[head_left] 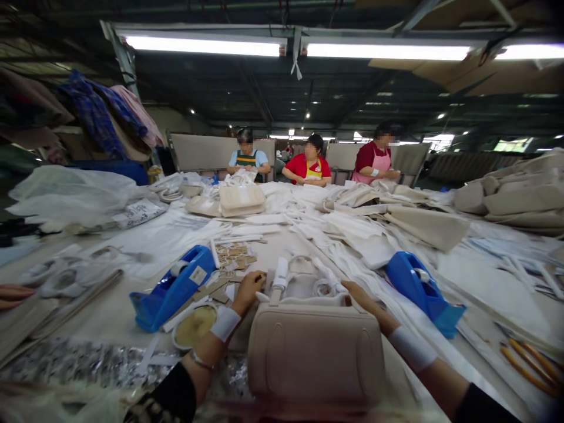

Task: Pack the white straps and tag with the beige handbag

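A beige handbag (315,349) lies on the table right in front of me, its wrapped handles (304,276) pointing away. My left hand (247,292) rests at the bag's far left corner, fingers curled at the handle's base by some cardboard tags (231,258). My right hand (359,296) grips the bag's far right edge near the other handle base. Both wrists wear white bands. What the fingers pinch is hidden behind the bag.
Two blue tape dispensers stand left (174,288) and right (420,291) of the bag. A round tin lid (195,325) lies by my left wrist. White wrapping paper (352,235) and beige bags (242,200) cover the table. Three people (308,161) sit at the far side.
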The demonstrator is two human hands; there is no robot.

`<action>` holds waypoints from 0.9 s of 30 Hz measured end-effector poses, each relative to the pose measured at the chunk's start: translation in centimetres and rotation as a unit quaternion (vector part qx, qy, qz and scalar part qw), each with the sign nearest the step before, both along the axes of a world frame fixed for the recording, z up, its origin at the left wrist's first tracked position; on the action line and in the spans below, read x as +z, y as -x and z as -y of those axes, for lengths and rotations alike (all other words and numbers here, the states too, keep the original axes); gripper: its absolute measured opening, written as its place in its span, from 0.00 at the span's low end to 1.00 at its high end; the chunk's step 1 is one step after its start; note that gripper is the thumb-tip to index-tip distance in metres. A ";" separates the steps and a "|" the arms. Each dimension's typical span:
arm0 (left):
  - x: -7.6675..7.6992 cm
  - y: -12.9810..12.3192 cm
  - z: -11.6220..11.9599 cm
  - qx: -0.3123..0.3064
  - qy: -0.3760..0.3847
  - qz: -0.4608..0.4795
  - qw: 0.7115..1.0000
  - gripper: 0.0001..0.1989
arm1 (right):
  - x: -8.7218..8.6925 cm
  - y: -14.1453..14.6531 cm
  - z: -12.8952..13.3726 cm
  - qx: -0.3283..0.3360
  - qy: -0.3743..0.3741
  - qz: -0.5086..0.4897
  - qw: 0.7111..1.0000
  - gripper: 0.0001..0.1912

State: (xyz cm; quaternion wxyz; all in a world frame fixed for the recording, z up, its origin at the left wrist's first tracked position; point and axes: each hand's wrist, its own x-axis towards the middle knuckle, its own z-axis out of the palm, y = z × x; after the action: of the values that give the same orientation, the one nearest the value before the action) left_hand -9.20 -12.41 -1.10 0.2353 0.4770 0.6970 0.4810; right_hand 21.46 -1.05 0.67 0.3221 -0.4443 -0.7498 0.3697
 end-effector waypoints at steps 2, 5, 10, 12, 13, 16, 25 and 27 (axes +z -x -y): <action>0.3 0.1 -0.7 0.018 0.016 -0.015 1.000 0.12 | -0.2 -0.1 -0.4 0.014 0.013 0.020 1.000 0.09; 0.6 0.0 -1.6 0.039 0.043 -0.035 0.998 0.12 | -0.3 -0.5 -0.7 0.010 0.019 0.037 0.999 0.06; 1.7 0.3 -1.4 0.072 0.064 -0.100 0.990 0.13 | 0.2 -2.5 -0.7 -0.031 0.037 0.018 0.999 0.05; 3.1 0.2 -0.5 0.088 0.045 -0.129 0.987 0.16 | 0.5 -3.9 0.0 -0.031 0.069 -0.025 0.997 0.10; 4.1 -0.2 0.1 0.089 0.027 -0.140 0.986 0.17 | 0.6 -4.5 0.5 -0.026 0.094 -0.063 0.993 0.14; 8.2 -2.8 2.0 0.007 -0.033 -0.169 0.985 0.15 | 1.1 -5.9 2.9 0.001 0.167 -0.186 0.968 0.23; 12.9 -14.9 3.3 -0.332 0.034 -0.266 0.904 0.11 | 2.4 -4.0 8.6 -0.059 0.109 -0.222 0.967 0.19; 12.0 -15.5 2.4 -0.331 0.040 -0.259 0.907 0.13 | 2.2 -3.7 8.4 -0.067 0.123 -0.257 0.956 0.18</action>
State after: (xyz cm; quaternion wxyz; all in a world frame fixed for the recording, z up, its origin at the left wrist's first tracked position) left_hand 6.31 -14.81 10.95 0.2110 0.7780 0.5543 0.2071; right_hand 25.21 -9.43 2.85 0.4712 -0.4198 -0.5587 0.5381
